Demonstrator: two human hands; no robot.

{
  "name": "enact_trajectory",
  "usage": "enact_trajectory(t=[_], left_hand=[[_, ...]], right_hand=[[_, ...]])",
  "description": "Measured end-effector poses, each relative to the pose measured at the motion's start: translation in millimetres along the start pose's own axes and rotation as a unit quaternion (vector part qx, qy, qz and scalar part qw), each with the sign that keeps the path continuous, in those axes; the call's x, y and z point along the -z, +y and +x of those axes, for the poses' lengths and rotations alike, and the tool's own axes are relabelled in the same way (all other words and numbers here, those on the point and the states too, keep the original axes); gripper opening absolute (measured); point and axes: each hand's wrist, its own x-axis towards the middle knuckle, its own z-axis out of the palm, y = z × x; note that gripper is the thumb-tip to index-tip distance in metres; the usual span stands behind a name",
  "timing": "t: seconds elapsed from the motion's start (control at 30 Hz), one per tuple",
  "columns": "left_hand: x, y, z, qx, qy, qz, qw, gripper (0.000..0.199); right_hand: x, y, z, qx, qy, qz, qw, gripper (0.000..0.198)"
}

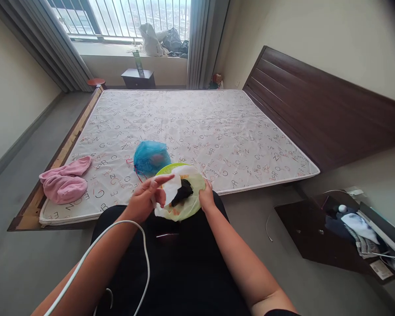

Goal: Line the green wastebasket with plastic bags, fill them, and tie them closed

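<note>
Here, at the mattress's near edge (pixel 266 181), the green container (pixel 168 169) is held by the right hand (pixel 206 195), the grip of the left hand (pixel 144 197) unclear, and the dark item (pixel 184 189) might be spilled by tilting.

Both arms of the person reach forward from the lower edge of the view, and they come nearer to each other toward the hands. The left forearm (pixel 112 250) slants up to the right, and the left hand (pixel 143 197) has its index finger (pixel 163 179) stretched out toward the right hand (pixel 206 196), with other fingers bent below. The right forearm (pixel 233 250) slants up to the left; its hand is bent in a grip, the fingers partly hidden. The two hands are apart, above the black-clothed lap (pixel 181 276).
</note>
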Motion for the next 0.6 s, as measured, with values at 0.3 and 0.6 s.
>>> enact_trajectory(t=[0.3, 0.6], left_hand=[[78.4, -8.0, 18.7, -0.133, 0.225, -0.012, 0.965, 0.043], [108.2, -69.0, 23.4, -0.048, 0.262, 0.084, 0.960, 0.065]], right_hand=[[1.0, -4.2, 33.6, -0.092, 0.082, -0.007, 0.992, 0.070], [23.7, -16.4, 41.3, -0.259, -0.163, 0.231, 0.924, 0.049]])
